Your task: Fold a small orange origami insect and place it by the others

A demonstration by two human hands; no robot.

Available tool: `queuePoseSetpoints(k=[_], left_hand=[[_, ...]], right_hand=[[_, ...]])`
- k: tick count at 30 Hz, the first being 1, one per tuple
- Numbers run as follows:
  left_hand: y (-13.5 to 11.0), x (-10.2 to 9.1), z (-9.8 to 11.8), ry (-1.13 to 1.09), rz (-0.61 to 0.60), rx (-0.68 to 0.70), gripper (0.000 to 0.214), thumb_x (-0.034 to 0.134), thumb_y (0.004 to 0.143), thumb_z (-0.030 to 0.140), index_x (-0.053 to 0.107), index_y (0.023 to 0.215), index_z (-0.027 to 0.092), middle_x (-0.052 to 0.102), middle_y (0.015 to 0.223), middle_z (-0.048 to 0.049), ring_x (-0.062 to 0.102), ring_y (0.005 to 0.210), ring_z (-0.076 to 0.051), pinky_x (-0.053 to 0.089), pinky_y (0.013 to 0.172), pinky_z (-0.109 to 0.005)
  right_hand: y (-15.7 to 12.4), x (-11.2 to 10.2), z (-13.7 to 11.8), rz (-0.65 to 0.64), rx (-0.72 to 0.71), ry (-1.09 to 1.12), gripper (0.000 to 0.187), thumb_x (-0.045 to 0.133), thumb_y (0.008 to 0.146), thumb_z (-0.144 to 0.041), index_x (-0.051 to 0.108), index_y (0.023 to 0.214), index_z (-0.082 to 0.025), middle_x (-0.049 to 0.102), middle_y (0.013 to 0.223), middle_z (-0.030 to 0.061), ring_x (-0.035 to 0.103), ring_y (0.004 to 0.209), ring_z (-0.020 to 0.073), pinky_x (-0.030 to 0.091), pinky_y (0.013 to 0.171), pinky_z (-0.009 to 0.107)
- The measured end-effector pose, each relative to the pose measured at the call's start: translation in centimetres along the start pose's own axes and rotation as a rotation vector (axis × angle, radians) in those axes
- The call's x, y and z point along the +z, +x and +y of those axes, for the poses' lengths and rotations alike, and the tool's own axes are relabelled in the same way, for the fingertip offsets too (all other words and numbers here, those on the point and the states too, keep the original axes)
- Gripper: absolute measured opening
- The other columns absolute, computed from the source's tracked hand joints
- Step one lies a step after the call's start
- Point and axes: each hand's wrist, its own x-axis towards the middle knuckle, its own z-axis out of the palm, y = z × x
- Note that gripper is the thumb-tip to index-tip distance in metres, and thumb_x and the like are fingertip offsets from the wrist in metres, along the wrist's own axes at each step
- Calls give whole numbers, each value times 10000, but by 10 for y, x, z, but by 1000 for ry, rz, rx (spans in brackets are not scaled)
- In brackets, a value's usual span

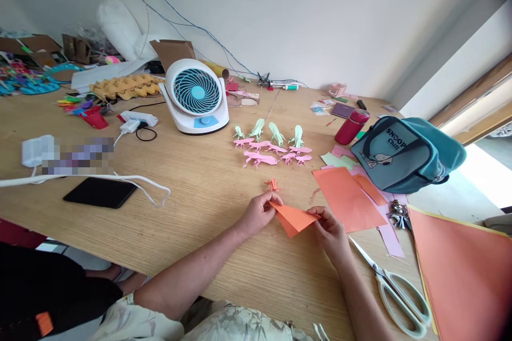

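Note:
A folded orange paper triangle [295, 218] lies on the wooden table [208, 181] between my two hands. My left hand [258, 213] pinches its left corner with closed fingers. My right hand [330, 229] pinches the right corner the same way. A small finished orange origami figure [273, 185] sits just beyond the paper. Farther back stand rows of pink origami figures [272, 152] and pale green origami figures [268, 130].
Orange sheets [346, 197] and a large orange sheet [468, 266] lie to my right, with white-handled scissors [400, 290] beside them. A teal bag [408, 152], a red bottle [352, 127], a white-and-blue fan [196, 96], a black phone [100, 192] and white cables [132, 181] occupy the table.

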Motion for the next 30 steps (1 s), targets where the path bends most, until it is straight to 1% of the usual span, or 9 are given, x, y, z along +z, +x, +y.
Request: queuePoseSetpoints(k=[5, 11, 14, 17, 20, 23, 25, 27, 30], left_hand=[[-3, 0, 1, 97, -39, 38, 236, 483, 692, 14, 620, 806, 168, 614, 758, 5, 557, 714, -121, 417, 672, -205], [-3, -4, 3, 143, -71, 65, 245, 440, 728, 20, 620, 810, 163, 638, 787, -12, 591, 758, -133, 441, 713, -218], [-4, -6, 4, 176, -90, 74, 265, 422, 734, 17, 630, 814, 160, 650, 788, -19, 603, 750, -134, 448, 700, -217], [-4, -7, 5, 220, -114, 97, 286, 416, 733, 9, 634, 842, 158, 664, 810, -27, 612, 751, -137, 449, 680, -213], [-5, -8, 7, 274, -166, 146, 334, 434, 711, -10, 648, 899, 164, 682, 881, -33, 624, 791, -144, 455, 697, -215], [-6, -9, 8, 336, -230, 204, 376, 480, 696, -17, 652, 965, 183, 687, 952, -29, 635, 873, -158, 466, 770, -230], [-7, -8, 7, 378, -255, 235, 362, 523, 700, 0, 631, 988, 192, 678, 971, -23, 632, 907, -164, 466, 825, -246], [-8, -7, 5, 421, -266, 259, 317, 561, 710, 28, 599, 977, 195, 663, 969, -16, 622, 904, -165, 459, 848, -259], [-9, -6, 3, 492, -272, 286, 237, 617, 714, 84, 536, 909, 193, 639, 942, -15, 599, 875, -175, 444, 831, -279]], right_hand=[[0, -8, 3, -18, 6, 46, 230, 670, 840, -457, 670, 892, -233, 662, 852, 48, 608, 779, 202, 504, 704, 315], [3, -10, 6, -17, 12, 44, 255, 662, 835, -490, 688, 834, -236, 687, 901, 61, 622, 881, 224, 500, 809, 344], [3, -9, 6, -24, 24, 25, 276, 654, 834, -499, 690, 827, -225, 697, 901, 72, 633, 871, 234, 510, 787, 351], [3, -9, 6, -39, 26, 10, 253, 635, 853, -471, 691, 837, -224, 699, 879, 64, 633, 837, 225, 510, 755, 338], [3, -10, 6, -62, 15, -4, 208, 626, 864, -419, 700, 840, -226, 696, 853, 54, 626, 850, 223, 496, 777, 334], [4, -11, 7, -79, -2, -10, 185, 620, 867, -387, 701, 831, -225, 699, 883, 58, 625, 892, 226, 488, 814, 340], [5, -12, 7, -84, -14, -8, 184, 617, 866, -384, 693, 822, -222, 698, 910, 62, 627, 898, 225, 491, 811, 337], [5, -13, 8, -89, -26, -10, 182, 608, 873, -378, 687, 824, -222, 690, 928, 61, 627, 900, 220, 494, 806, 331], [4, -12, 8, -112, -50, -23, 169, 584, 894, -348, 688, 839, -226, 674, 949, 58, 621, 913, 212, 490, 819, 329]])
